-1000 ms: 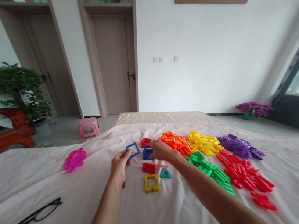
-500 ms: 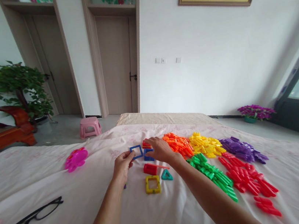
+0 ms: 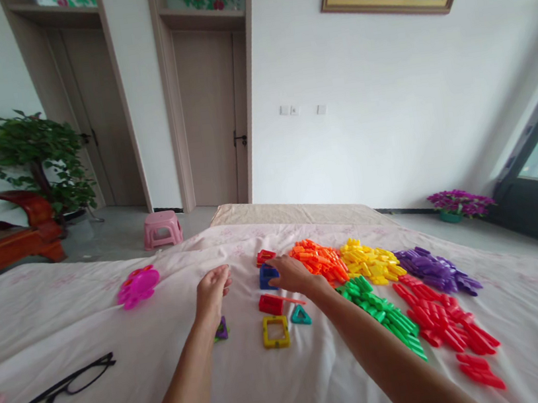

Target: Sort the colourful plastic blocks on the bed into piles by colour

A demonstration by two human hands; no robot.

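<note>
My right hand (image 3: 292, 274) has its fingers on the blue square pieces (image 3: 268, 277), which lie on the cloth. To their left my left hand (image 3: 213, 291) hovers with thumb and fingers pressed together and nothing visible between them. Beyond the blue pieces are red pieces (image 3: 265, 256). Nearer to me lie a red piece (image 3: 270, 305), a yellow square frame (image 3: 275, 332) and a teal triangle (image 3: 300, 315). A purple and green piece (image 3: 221, 329) shows beside my left wrist, partly hidden.
Piles of orange (image 3: 318, 260), yellow (image 3: 370, 260), green (image 3: 382, 314), purple (image 3: 436, 269) and red pieces (image 3: 445, 317) spread to the right. A pink toy (image 3: 139, 287) and black glasses (image 3: 51, 397) lie on the left of the cloth (image 3: 169, 349).
The blue square frame has left my left hand, and the blue pieces now sit together under my right fingers. My left hand has shifted slightly left, uncovering more of the purple and green piece.
</note>
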